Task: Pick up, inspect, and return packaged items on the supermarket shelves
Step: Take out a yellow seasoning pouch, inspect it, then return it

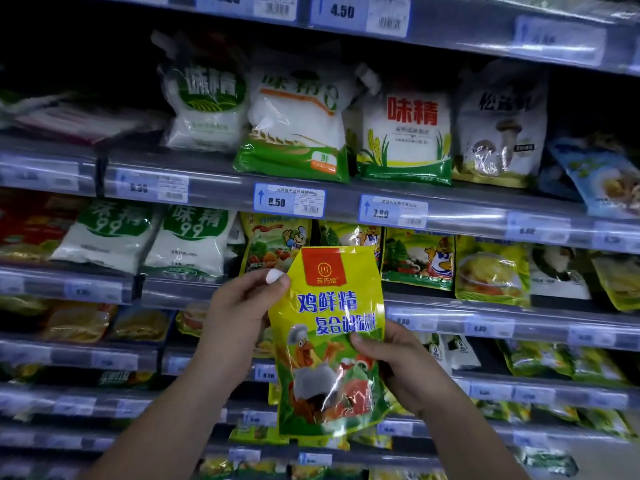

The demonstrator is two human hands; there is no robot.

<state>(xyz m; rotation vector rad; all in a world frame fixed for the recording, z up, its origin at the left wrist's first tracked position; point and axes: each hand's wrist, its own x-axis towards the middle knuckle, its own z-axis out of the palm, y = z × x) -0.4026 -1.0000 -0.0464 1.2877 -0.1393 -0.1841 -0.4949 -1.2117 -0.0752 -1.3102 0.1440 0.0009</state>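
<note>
Plainly soft and light: a yellow chicken-seasoning pouch [329, 344] held up before the shelves [214, 183].
My left hand [242, 306] pinched its upper edge and my right hand [405, 368] gripped its side; the glossy film seemed slippery, so sealed edges looked safest.

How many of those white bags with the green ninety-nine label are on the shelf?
2. Both stand side by side on one shelf, left of the yellow packet: the left 99 bag and the right 99 bag. More may be hidden behind them.

light: dim, bluish | glare: on yellow packet [329, 341] film | edges: blurred, bowed | top-left: dark
</note>
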